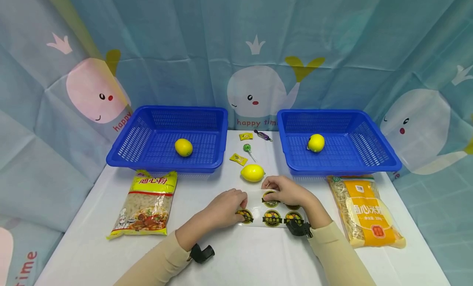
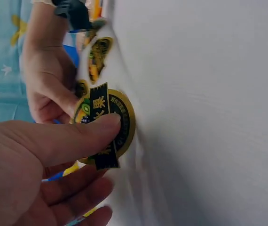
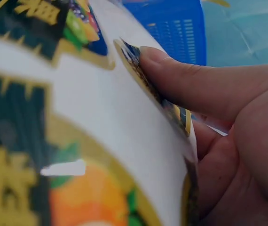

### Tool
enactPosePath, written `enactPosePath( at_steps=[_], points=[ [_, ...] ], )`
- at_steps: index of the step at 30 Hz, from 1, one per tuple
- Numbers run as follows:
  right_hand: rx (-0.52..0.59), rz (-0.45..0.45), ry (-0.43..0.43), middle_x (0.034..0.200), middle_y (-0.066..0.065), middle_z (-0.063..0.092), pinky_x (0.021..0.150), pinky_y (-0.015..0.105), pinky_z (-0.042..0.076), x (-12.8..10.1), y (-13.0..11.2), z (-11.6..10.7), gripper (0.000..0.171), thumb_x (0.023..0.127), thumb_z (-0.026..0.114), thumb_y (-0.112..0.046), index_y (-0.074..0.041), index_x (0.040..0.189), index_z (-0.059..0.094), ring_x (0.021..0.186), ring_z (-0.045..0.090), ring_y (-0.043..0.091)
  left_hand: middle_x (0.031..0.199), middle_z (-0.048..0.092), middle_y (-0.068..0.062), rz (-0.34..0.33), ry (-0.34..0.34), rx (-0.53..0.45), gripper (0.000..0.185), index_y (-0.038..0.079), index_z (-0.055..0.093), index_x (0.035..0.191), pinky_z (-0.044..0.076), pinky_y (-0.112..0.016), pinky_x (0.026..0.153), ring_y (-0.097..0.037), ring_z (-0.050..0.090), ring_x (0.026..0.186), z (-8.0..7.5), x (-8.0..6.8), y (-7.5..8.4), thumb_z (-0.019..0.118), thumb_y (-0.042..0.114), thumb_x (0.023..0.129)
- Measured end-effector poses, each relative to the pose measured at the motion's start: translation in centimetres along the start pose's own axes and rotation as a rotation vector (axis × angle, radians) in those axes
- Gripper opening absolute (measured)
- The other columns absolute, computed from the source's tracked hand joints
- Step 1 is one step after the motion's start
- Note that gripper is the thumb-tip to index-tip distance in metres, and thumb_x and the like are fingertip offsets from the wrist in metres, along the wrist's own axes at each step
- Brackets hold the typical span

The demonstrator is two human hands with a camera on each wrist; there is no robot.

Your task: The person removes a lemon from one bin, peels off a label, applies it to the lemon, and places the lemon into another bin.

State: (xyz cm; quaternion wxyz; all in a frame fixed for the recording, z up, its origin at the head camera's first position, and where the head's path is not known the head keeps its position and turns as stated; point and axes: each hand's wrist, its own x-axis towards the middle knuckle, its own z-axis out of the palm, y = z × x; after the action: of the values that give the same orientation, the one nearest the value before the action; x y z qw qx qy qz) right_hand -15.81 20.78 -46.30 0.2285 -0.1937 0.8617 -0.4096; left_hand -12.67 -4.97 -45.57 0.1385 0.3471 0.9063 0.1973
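Note:
A white sheet of round black-and-gold fruit stickers (image 1: 256,200) is held just above the white table. My left hand (image 1: 223,206) pinches its left end; in the left wrist view the thumb presses on a sticker (image 2: 127,110) and the other fingers lie behind the sheet. At the upper edge my right hand (image 1: 290,191) grips the sheet. The right wrist view shows that thumb on a sticker (image 3: 133,63) whose edge stands slightly up, with fingers behind the backing. Just beyond the sheet lies a lemon (image 1: 253,173).
Two blue baskets stand at the back, the left basket (image 1: 166,169) holding a lemon (image 1: 183,147), the right basket (image 1: 343,169) another lemon (image 1: 316,143). Between them lie several candies, including a green lollipop (image 1: 247,148). A pasta bag (image 1: 148,204) lies left, another pasta bag (image 1: 366,212) right.

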Motion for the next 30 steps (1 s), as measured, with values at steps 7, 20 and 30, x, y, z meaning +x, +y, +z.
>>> enactPosePath(
  at_steps=[7,20,30],
  points=[
    [-0.035,0.015,0.028,0.091,-0.005,0.07,0.082,0.036,0.049,0.2,-0.3,0.1,0.024,0.089,0.079,-0.023,-0.011,0.105,0.066,0.083,0.061,0.014,0.08,0.062,0.007,-0.106,0.033,-0.484,0.03,0.014,0.062,0.102,0.047,-0.024,0.066,-0.01,0.055,0.071,-1.4,0.1,-0.3,0.084,0.012,0.082],
    [-0.282,0.089,0.223,0.081,-0.004,0.06,0.072,0.033,0.047,0.6,-1.2,2.2,0.026,0.081,0.086,-0.026,-0.015,0.087,0.064,0.075,0.053,0.014,0.087,0.068,-0.005,-0.331,0.241,-0.896,0.014,0.004,0.07,0.101,0.057,-0.047,0.078,-0.021,0.062,0.074,-2.6,1.5,-0.8,0.074,0.013,0.09],
    [-0.187,-0.006,0.436,0.088,0.001,0.063,0.075,0.033,0.054,0.5,-1.1,1.8,0.026,0.085,0.083,-0.021,-0.007,0.097,0.066,0.08,0.06,0.015,0.092,0.07,-0.008,-0.355,0.253,-0.961,0.017,0.0,0.068,0.103,0.059,-0.041,0.079,-0.033,0.066,0.085,-2.4,1.9,-1.0,0.072,0.012,0.091]
  ],
)
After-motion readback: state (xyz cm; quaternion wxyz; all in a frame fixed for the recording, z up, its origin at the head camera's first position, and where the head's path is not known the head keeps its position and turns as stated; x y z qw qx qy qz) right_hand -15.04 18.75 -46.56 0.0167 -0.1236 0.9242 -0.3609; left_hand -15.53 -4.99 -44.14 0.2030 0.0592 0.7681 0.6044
